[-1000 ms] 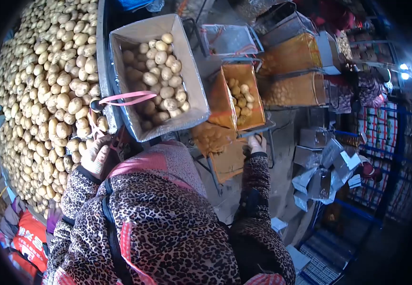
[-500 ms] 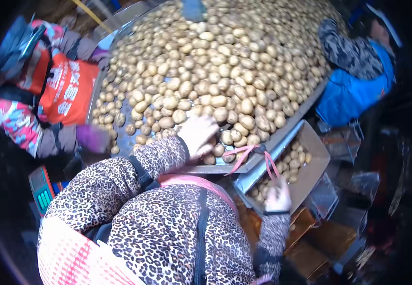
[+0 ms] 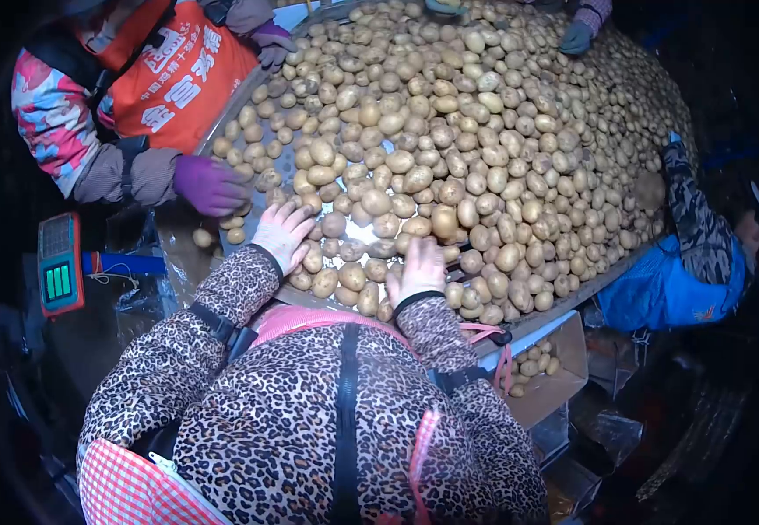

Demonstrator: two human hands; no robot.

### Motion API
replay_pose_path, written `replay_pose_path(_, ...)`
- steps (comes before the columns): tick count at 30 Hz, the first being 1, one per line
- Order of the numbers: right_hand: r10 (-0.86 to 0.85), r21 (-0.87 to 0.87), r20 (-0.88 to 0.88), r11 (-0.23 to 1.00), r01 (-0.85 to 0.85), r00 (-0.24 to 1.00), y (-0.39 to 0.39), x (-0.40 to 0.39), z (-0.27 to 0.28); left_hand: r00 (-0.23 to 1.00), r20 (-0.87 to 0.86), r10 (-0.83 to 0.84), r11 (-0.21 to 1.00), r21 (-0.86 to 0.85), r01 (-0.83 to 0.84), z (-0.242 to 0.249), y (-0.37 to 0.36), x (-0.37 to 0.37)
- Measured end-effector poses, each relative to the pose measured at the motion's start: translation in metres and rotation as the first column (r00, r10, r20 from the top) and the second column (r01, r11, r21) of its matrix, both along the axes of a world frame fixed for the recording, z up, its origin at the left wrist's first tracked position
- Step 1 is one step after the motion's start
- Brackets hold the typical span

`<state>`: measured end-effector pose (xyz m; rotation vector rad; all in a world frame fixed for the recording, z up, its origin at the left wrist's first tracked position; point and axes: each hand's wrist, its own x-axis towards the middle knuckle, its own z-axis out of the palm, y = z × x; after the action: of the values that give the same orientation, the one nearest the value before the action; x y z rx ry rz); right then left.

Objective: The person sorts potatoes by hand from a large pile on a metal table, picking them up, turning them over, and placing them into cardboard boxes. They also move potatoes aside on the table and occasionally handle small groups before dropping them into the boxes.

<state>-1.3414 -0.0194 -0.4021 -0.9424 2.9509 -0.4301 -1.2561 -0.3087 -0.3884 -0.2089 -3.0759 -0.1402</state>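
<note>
A large heap of potatoes (image 3: pixel 449 114) covers the metal sorting table (image 3: pixel 576 302). At the table's near left edge, my left hand (image 3: pixel 284 234) lies over the potatoes with its fingers stretched out. My right hand (image 3: pixel 418 269) rests among potatoes at the near edge, right of my left. Its fingers point away from me and are slightly blurred; I see nothing held in them. Between my hands lie several loose potatoes (image 3: pixel 352 276), with patches of the bare tabletop showing.
A carton (image 3: pixel 572 350) with potatoes stands below the table's right edge, near a pink strap (image 3: pixel 502 367). Left is a scale display (image 3: pixel 60 262). A co-worker's purple glove (image 3: pixel 211 185) is close to my left hand. Another person in a blue apron (image 3: pixel 677 289) stands right.
My right hand has moved from the carton onto the table's potatoes. My left hand has shifted left along the near edge. The whole view has turned and shifted too.
</note>
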Motion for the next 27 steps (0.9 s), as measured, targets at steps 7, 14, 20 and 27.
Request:
replay_pose_path(7, -0.001, -0.423, 0.665, 0.823, 0.379, 0.747, 0.057, -0.024, -0.031, 0.961, -0.235, -0.145, 0.927, 0.307, 0.215, 0.029, 0.049, -0.084)
replay_pose_path(14, 0.797, -0.052, 0.581, -0.167, 0.985, 0.166, 0.060, -0.008, 0.051, 0.937, 0.229, -0.263, 0.965, 0.070, 0.254, 0.002, 0.057, -0.112)
replay_pose_path(20, 0.742, -0.160, 0.634, -0.152, 0.975, 0.219, 0.066, 0.018, 0.068, 0.943, 0.080, -0.323, 0.945, 0.082, 0.316, 0.016, 0.040, -0.062)
replay_pose_path(27, 0.506, 0.031, 0.861, -0.164, 0.986, 0.057, 0.064, 0.042, 0.038, 0.963, -0.190, -0.192, 0.890, 0.380, 0.252, 0.036, 0.048, -0.107)
